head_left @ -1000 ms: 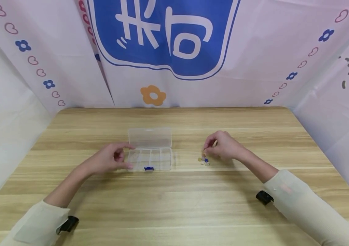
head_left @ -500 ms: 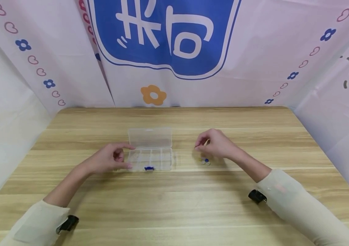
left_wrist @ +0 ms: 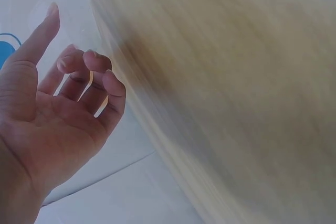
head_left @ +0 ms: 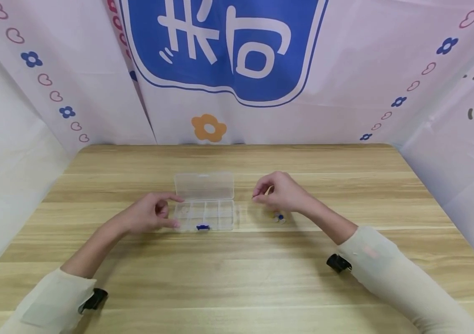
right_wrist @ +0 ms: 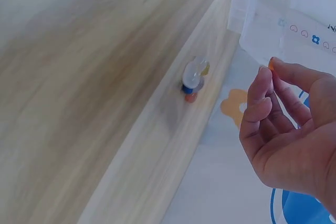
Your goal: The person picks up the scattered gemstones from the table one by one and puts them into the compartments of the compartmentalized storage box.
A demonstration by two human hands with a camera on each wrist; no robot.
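A clear plastic compartment box stands with its lid raised at the back and a blue latch at its front. My left hand holds the box's left end, index finger at the back corner and thumb at the front; the other fingers are loosely curled. Right of the box, my right hand pinches a small orange piece between thumb and index finger, above the table. Below it lies a cluster of small rounded pieces, whitish clear, blue, yellow and orange; their exact kind is unclear.
The wood-grain table ends at a white printed cloth hanging behind it. Black wrist devices are strapped at both sleeves. Inside the box, dividers form several compartments.
My right hand has risen from the pieces and moved left toward the box, with the small orange piece in its pinch. My left hand stays on the box's left end.
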